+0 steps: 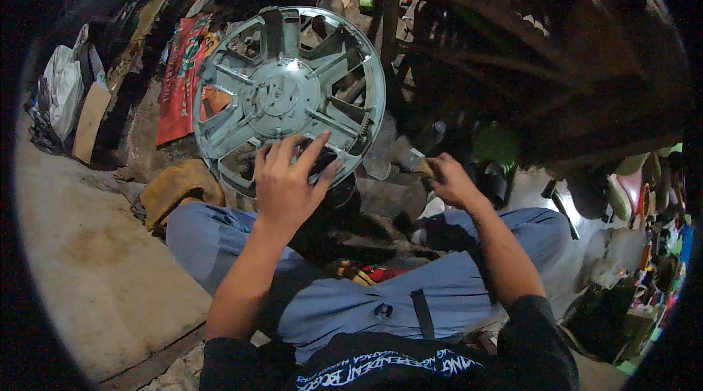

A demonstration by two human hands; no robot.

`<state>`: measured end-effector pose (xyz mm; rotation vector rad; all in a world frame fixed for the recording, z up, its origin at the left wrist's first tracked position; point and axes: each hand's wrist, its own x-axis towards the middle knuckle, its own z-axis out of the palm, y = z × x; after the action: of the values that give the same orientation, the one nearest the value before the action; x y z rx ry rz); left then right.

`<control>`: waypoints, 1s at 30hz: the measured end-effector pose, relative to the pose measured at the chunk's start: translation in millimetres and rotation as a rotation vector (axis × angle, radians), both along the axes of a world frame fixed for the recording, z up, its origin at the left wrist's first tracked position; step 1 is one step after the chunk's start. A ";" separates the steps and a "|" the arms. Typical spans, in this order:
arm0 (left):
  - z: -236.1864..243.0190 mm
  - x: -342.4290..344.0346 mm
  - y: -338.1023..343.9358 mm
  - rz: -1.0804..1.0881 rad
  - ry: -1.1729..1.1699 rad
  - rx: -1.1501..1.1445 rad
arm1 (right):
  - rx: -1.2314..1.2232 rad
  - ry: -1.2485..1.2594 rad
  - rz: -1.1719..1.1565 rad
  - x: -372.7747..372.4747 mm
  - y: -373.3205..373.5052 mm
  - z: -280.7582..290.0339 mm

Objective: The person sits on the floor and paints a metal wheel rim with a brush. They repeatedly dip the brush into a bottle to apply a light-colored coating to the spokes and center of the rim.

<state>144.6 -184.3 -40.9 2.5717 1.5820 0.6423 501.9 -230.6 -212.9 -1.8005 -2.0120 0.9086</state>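
Observation:
A round grey wheel cover (280,102) with several spokes stands or leans in front of me, its hub face toward me. My left hand (287,175) is over the wheel cover's near rim, fingers spread; whether it presses on the rim I cannot tell. To the right and apart from the cover, my right hand (452,180) is closed around a small tan object (422,166) with a pale tip. Its kind is too small to make out, and the fingers hide part of it.
A red printed sack (179,80) lies left of the wheel cover. Nearer my left knee is a mustard-coloured cloth (181,190), with a worn board (95,244) beyond it. A hammer-like tool (562,208) lies by my right knee. Dark timbers and clutter fill the far right.

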 end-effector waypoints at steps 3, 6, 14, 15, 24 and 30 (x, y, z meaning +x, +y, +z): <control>6.0 9.5 2.0 -0.017 0.138 -0.021 | 0.312 0.066 -0.111 16.9 -16.3 92.2; 5.9 7.8 2.0 -0.013 0.212 -0.081 | 0.358 0.036 -0.150 22.2 -14.3 163.1; 6.7 6.7 0.6 0.012 0.297 -0.164 | 0.175 0.573 -0.090 -4.6 7.4 233.1; 6.5 7.6 0.6 0.012 0.303 -0.160 | 0.177 0.560 -0.096 -9.9 9.5 231.2; 2.9 16.0 3.1 0.035 0.324 -0.149 | 0.111 0.867 -0.219 -33.4 15.5 230.3; 4.9 17.1 3.7 0.010 0.314 -0.156 | 0.442 0.460 -0.105 -57.2 36.2 192.7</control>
<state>161.7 -180.6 -36.0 2.6464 1.6502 0.1101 444.7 -194.4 -20.2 -1.3011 -1.6476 0.6961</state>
